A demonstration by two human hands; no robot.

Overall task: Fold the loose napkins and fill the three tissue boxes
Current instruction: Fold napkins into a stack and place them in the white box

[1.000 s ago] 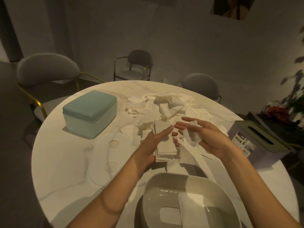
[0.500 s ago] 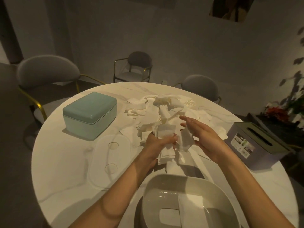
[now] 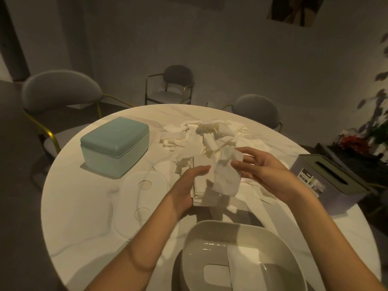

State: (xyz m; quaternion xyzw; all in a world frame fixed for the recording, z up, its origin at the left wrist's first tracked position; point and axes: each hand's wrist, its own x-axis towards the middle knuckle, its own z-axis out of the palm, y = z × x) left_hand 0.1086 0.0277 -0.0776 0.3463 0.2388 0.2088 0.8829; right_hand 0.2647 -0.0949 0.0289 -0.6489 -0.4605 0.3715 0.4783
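On the round white marble worktop stand three tissue boxes: a closed mint-green plastic box with a rounded lid at the far left, a lilac box with a grey slotted lid and a printed label at the right edge, and an open white rounded box at the near edge, with one flat white napkin lying inside it. One flat white oval lid lies on the worktop between the mint-green box and the open white box. A heap of loose white paper napkins covers the middle and far part of the worktop; the count of sheets cannot be told. The left hand grips a stack of folded white napkins, fingers curled over its top and the stack's lower edge near the wrist. The right hand pinches one crumpled white napkin by its upper edge between thumb and fingertips, so that the sheet hangs down just beside the stack, overlapping its right side. Both bare forearms reach in from the near edge on either side of the open white box. Three grey padded chairs with gold-coloured frames stand behind the worktop, and one plant with red flowers sits at the far right.
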